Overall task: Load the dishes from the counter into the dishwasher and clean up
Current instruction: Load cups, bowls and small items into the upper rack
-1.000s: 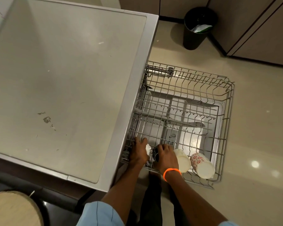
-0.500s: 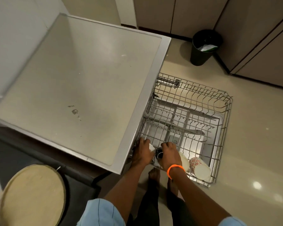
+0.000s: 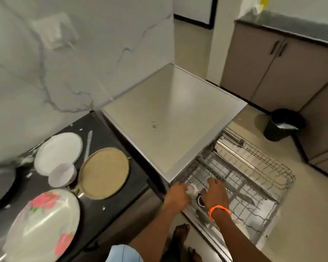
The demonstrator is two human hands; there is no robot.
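No text, label, brand, number or sign is readable anywhere in the frame; surfaces are plain or blurred.

The pulled-out wire dishwasher rack [image 3: 254,178] is set right of the steel-topped dishwasher [image 3: 170,118] (the dark stone counter [image 3: 110,201] lying left); both hands are placed in its near corner.

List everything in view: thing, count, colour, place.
rack: 1, grey wire, pulled out over the floor
cups: 2 near hands, one white, one dark; the white one touches the left hand
dishwasher top: 1, steel, centre
plates: 2, white at counter back, floral in front
round pan: 1, tan, counter
bowl: 1, pale, beside the pan
spoon: 1, silver, counter
bin: 1, black, floor right
left hand: rack front edge
right hand: in rack, orange wristband
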